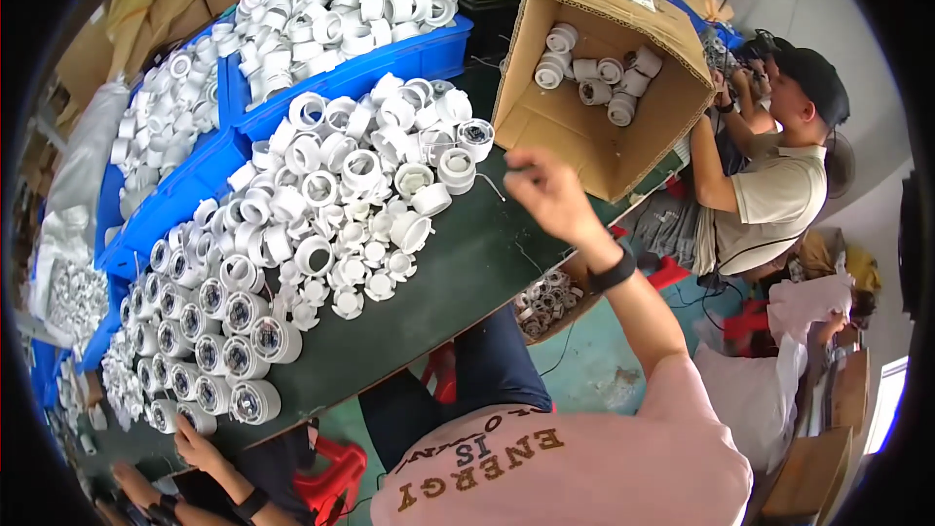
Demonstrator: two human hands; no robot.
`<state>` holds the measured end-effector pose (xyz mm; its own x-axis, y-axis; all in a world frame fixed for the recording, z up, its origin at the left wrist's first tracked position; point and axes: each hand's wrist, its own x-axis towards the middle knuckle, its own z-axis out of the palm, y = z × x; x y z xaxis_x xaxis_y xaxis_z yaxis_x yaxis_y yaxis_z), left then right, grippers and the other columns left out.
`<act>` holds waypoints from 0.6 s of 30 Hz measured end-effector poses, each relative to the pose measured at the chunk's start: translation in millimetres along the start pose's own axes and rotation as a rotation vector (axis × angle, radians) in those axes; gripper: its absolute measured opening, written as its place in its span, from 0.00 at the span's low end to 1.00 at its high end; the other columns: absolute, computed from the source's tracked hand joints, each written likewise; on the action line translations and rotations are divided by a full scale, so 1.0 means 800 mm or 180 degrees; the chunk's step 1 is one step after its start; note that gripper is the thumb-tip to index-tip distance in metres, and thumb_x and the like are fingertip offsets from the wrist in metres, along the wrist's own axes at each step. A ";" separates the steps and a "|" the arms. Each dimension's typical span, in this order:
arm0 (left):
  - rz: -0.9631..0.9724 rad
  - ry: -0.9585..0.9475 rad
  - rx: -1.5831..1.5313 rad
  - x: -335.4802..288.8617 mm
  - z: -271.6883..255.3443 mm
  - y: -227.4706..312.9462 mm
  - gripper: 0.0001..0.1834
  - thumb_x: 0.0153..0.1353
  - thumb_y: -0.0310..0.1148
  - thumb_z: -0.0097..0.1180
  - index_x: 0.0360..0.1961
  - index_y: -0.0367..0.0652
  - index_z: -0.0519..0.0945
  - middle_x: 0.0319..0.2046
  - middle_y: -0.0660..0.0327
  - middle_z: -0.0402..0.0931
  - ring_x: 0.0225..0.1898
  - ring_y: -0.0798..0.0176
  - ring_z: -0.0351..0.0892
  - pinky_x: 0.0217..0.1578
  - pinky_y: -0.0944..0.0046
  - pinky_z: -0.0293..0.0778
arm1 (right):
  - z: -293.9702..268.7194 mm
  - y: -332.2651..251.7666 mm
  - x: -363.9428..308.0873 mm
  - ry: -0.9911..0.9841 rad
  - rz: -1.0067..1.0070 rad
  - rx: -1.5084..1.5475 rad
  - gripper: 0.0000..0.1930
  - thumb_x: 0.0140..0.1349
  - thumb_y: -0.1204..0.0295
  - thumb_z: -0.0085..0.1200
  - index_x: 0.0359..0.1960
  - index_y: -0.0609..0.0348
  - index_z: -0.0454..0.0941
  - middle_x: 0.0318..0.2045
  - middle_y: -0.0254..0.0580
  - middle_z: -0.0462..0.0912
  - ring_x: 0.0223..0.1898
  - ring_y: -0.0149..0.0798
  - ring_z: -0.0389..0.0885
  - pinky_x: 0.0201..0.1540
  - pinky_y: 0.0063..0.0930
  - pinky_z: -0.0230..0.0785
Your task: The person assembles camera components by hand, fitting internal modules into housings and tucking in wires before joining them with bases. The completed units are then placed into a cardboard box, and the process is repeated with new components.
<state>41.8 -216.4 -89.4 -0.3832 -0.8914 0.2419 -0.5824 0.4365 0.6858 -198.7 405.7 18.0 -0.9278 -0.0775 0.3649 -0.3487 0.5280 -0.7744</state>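
My right hand point(550, 193), with a black wristband, is raised beside the near left edge of a cardboard box point(536, 127). Its slightly blurred fingers are loosely bent and apart, with nothing in them. Several white round housings point(621, 107) lie inside the box, which is tipped toward me. At the lower left, my left hand point(201, 452) has its fingers on a white round housing point(198, 417) at the near corner of a group; part of the grip is hidden. Other housings there point(255, 401) stand upright, showing dark inner parts with small boards.
White rings and caps point(361, 170) are heaped on the dark green table point(429, 287). Blue bins point(419, 56) of white parts stand behind them. A co-worker point(779, 175) works at the right; another person's hand point(131, 480) shows at far left. A red stool point(336, 477) stands below.
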 end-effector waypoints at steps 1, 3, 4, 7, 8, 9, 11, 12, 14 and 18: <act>0.0286 0.0268 -0.0036 0.017 0.005 -0.018 0.30 0.61 0.54 0.50 0.35 0.29 0.79 0.26 0.53 0.77 0.25 0.61 0.70 0.29 0.61 0.67 | -0.010 0.021 0.027 0.0207 0.0402 0.0081 0.17 0.58 0.71 0.55 0.48 0.64 0.71 0.38 0.42 0.77 0.36 0.30 0.75 0.37 0.23 0.70; 0.0093 0.0116 -0.0166 0.030 0.002 -0.017 0.30 0.61 0.54 0.50 0.35 0.30 0.79 0.23 0.57 0.75 0.22 0.65 0.68 0.23 0.64 0.64 | -0.021 0.067 0.079 0.0912 0.0413 -0.0312 0.19 0.58 0.70 0.55 0.49 0.65 0.69 0.40 0.43 0.77 0.41 0.34 0.75 0.43 0.25 0.68; 0.0021 0.0213 -0.0334 0.025 0.002 0.002 0.29 0.60 0.55 0.50 0.36 0.32 0.79 0.23 0.59 0.74 0.20 0.68 0.65 0.20 0.66 0.60 | -0.031 0.108 0.115 0.1312 0.0793 -0.0229 0.22 0.57 0.67 0.56 0.50 0.66 0.69 0.41 0.46 0.76 0.43 0.35 0.74 0.47 0.27 0.67; -0.0339 0.0506 -0.0809 0.000 -0.001 0.049 0.20 0.62 0.42 0.52 0.39 0.31 0.75 0.29 0.58 0.73 0.26 0.65 0.68 0.26 0.66 0.66 | -0.066 0.134 0.188 0.2735 0.0756 -0.1295 0.29 0.49 0.63 0.59 0.51 0.67 0.67 0.49 0.63 0.70 0.56 0.58 0.64 0.57 0.43 0.59; -0.0090 0.0416 -0.0663 -0.003 -0.010 0.027 0.18 0.64 0.39 0.50 0.44 0.33 0.71 0.34 0.53 0.72 0.30 0.62 0.69 0.33 0.63 0.67 | -0.099 0.151 0.213 0.2792 0.0936 -0.1753 0.31 0.45 0.63 0.60 0.51 0.67 0.67 0.50 0.64 0.70 0.56 0.60 0.64 0.58 0.46 0.58; 0.0155 0.0364 -0.0469 -0.006 -0.023 0.003 0.17 0.66 0.37 0.47 0.48 0.34 0.68 0.39 0.49 0.71 0.35 0.58 0.70 0.39 0.60 0.69 | -0.106 0.152 0.224 0.2710 0.1138 -0.2354 0.32 0.44 0.63 0.61 0.50 0.67 0.67 0.49 0.65 0.70 0.56 0.60 0.64 0.59 0.47 0.57; 0.1108 0.1052 -0.0871 -0.077 -0.022 0.096 0.16 0.66 0.40 0.48 0.42 0.34 0.68 0.36 0.51 0.69 0.33 0.58 0.68 0.37 0.58 0.68 | -0.157 0.193 0.241 0.2756 0.1106 -0.3256 0.31 0.44 0.63 0.60 0.50 0.65 0.69 0.50 0.64 0.71 0.56 0.59 0.65 0.59 0.49 0.57; 0.1173 0.0995 -0.0930 -0.097 -0.023 0.115 0.17 0.66 0.40 0.48 0.42 0.34 0.69 0.36 0.51 0.69 0.33 0.58 0.69 0.37 0.58 0.68 | -0.196 0.232 0.251 0.2905 0.0875 -0.3523 0.30 0.45 0.62 0.59 0.51 0.64 0.69 0.50 0.63 0.71 0.56 0.59 0.66 0.59 0.49 0.57; 0.1274 0.0957 -0.0763 -0.112 -0.029 0.127 0.17 0.66 0.40 0.48 0.43 0.35 0.69 0.36 0.52 0.69 0.34 0.58 0.69 0.37 0.58 0.68 | -0.204 0.261 0.263 0.3250 0.0466 -0.3398 0.29 0.47 0.62 0.57 0.52 0.63 0.70 0.52 0.61 0.70 0.55 0.59 0.66 0.58 0.50 0.58; 0.1679 0.1057 -0.0786 -0.118 -0.039 0.164 0.16 0.66 0.40 0.49 0.44 0.37 0.70 0.37 0.57 0.69 0.33 0.62 0.67 0.37 0.62 0.65 | -0.196 0.233 0.245 0.2309 0.1120 -0.4045 0.31 0.52 0.56 0.51 0.54 0.65 0.67 0.55 0.62 0.67 0.57 0.58 0.65 0.58 0.53 0.55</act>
<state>23.7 -78.7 -1.0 -0.3075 -0.5738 0.7591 -0.1813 0.8185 0.5452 -424.6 621.1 26.2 -0.5395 0.4285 0.7248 0.5684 0.8204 -0.0619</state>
